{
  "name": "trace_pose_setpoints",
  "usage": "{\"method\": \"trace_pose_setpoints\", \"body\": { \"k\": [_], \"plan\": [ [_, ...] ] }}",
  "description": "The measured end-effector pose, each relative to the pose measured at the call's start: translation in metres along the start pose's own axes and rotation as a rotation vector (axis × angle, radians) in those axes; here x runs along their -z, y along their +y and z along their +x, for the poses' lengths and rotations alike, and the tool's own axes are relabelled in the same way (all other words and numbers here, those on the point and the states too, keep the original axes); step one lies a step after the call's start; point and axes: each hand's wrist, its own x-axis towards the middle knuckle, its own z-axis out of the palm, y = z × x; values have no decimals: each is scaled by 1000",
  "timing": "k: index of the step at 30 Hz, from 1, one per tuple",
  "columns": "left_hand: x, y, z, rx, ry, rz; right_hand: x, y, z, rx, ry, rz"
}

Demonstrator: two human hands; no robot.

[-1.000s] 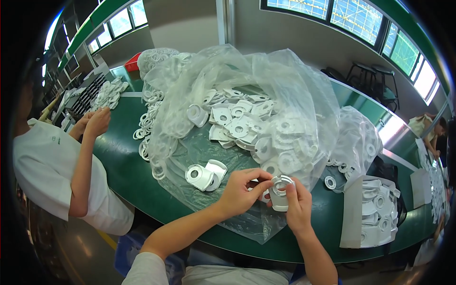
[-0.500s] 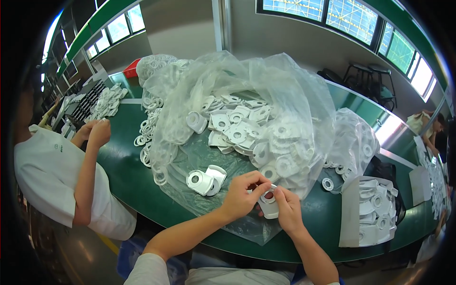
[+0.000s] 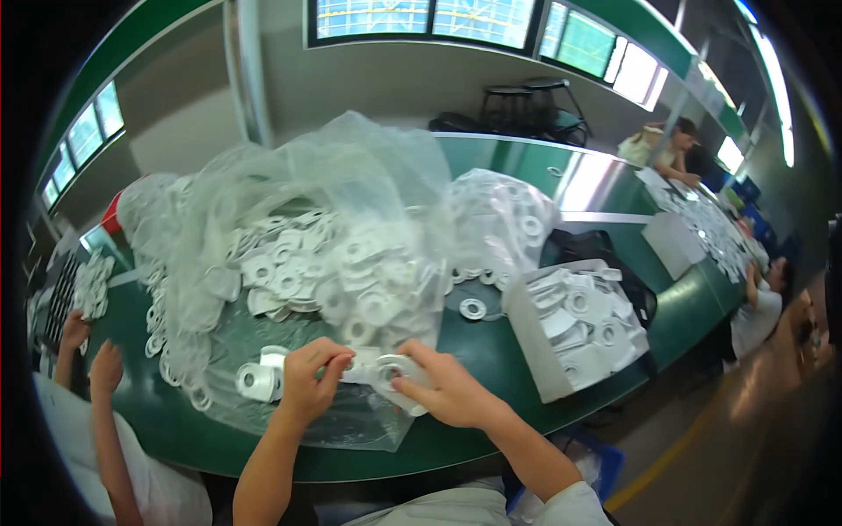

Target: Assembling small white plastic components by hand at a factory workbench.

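Observation:
My right hand (image 3: 449, 391) grips a white plastic part (image 3: 386, 374) with a round hole, thumb across its face near the hole. Just left of it, my left hand (image 3: 314, 379) is closed with thumb and fingertips pressed together; what they hold, if anything, is too small to make out. Both hands are above the near edge of a clear plastic bag (image 3: 342, 431). Beside my left hand lie a couple of similar white parts (image 3: 254, 382). Farther back, a heap of such parts (image 3: 285, 267) sits in the opened bag, some behind its film.
A box (image 3: 537, 364) full of white parts stands right on the green table (image 3: 491, 421). A loose white ring (image 3: 473, 309) lies near another bag (image 3: 500, 215). More rings (image 3: 156, 311) line the left side. A co-worker's hand (image 3: 107, 368) is at far left; others sit at right.
The view has swung to the right. My hands have moved apart: the left has come off the white part, and the right now holds it alone.

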Motion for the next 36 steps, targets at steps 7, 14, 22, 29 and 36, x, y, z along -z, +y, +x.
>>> {"method": "trace_pose_setpoints", "body": {
  "k": [7, 14, 22, 29, 36],
  "plan": [
    [-17, 5, 3, -34, -124, 91, 132, -15, -97, -29, 1077, -274],
    [-5, 1, -7, -75, -92, 151, 236, 48, -102, -198, 1078, -790],
    [-5, 19, -53, -208, -71, 125, 278, 63, -126, -221, 895, -978],
    [53, 21, -141, 64, 279, 370, 317, 114, -130, -59, 943, -294],
    [88, -24, -104, 361, 186, 643, 190, 7, -85, 361, 1072, -247]
  ]
}}
